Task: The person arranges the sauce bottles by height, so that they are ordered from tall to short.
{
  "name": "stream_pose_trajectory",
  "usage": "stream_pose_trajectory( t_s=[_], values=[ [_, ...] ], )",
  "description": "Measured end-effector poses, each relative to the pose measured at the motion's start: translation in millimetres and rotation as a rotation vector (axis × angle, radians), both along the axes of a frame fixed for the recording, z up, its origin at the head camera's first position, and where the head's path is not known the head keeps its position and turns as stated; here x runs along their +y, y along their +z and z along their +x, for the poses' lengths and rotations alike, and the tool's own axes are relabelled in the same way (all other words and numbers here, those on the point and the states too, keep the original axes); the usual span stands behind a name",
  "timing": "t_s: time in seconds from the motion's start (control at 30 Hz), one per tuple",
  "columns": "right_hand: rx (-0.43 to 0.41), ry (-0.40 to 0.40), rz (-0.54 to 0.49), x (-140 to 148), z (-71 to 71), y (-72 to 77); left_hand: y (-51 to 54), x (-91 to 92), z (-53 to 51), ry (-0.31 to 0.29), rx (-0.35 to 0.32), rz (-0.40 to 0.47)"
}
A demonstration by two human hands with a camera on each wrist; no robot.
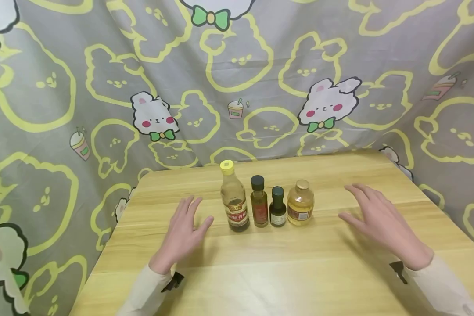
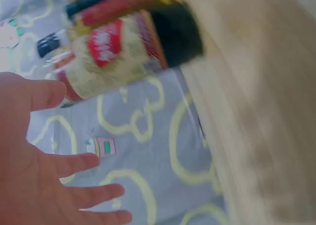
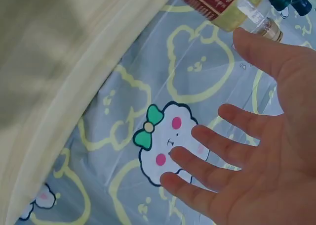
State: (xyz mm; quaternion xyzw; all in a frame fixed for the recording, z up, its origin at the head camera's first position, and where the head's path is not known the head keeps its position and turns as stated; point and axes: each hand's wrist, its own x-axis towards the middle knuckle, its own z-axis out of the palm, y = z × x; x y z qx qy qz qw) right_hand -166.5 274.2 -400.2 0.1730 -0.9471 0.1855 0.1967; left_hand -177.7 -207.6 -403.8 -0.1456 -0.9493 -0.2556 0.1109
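Upright in a row stand a tall yellow-capped bottle (image 1: 236,206) of dark liquid, a slim black-capped bottle (image 1: 260,206), a small dark bottle (image 1: 278,210) and a round jar-like bottle (image 1: 300,206) of pale yellow liquid. To the left of the row, the left hand (image 1: 183,232) hovers with fingers spread, holding nothing; its palm (image 2: 24,146) faces the tall bottle (image 2: 118,57) in the left wrist view. Farther from the row on the right, the right hand (image 1: 385,224) is also spread and touches nothing. The right wrist view shows its palm (image 3: 266,160) near the round bottle (image 3: 224,7).
The bottles stand mid-way across a light wooden table (image 1: 260,272). A grey curtain (image 1: 245,52) with yellow outlines and white cartoon animals hangs behind the table and along both sides.
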Motion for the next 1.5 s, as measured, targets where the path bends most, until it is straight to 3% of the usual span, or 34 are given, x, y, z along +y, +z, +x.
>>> stream_pose_trajectory(
  t_s=[0.1,0.23,0.47,0.7,0.9,1.1,1.3,1.5],
  values=[
    [-0.056,0.061,-0.068,-4.3,-8.5,3.6,9.6,4.9,-7.0,-0.067,-0.045,0.097],
    [-0.218,0.138,-0.234,-12.4,-20.5,5.3,17.4,14.7,-16.8,-0.086,-0.11,0.175],
    [-0.353,0.233,-0.395,-34.1,-40.8,-6.7,16.8,29.0,-29.7,-0.119,-0.181,0.324],
    [-0.412,0.284,-0.466,-54.1,-57.0,-12.7,13.3,33.7,-40.1,-0.175,-0.236,0.443],
    [-0.46,0.308,-0.523,-63.7,-60.0,-12.9,10.1,37.5,-47.1,-0.194,-0.306,0.532],
    [-0.446,0.301,-0.505,-66.6,-62.3,-18.4,5.4,45.7,-48.4,-0.212,-0.376,0.645],
    [-0.455,0.291,-0.499,-67.0,-63.3,-23.6,-2.4,50.7,-49.5,-0.227,-0.411,0.65],
    [-0.47,0.294,-0.51,-63.5,-64.9,-24.7,-4.2,52.4,-50.1,-0.24,-0.391,0.646]
  ],
)
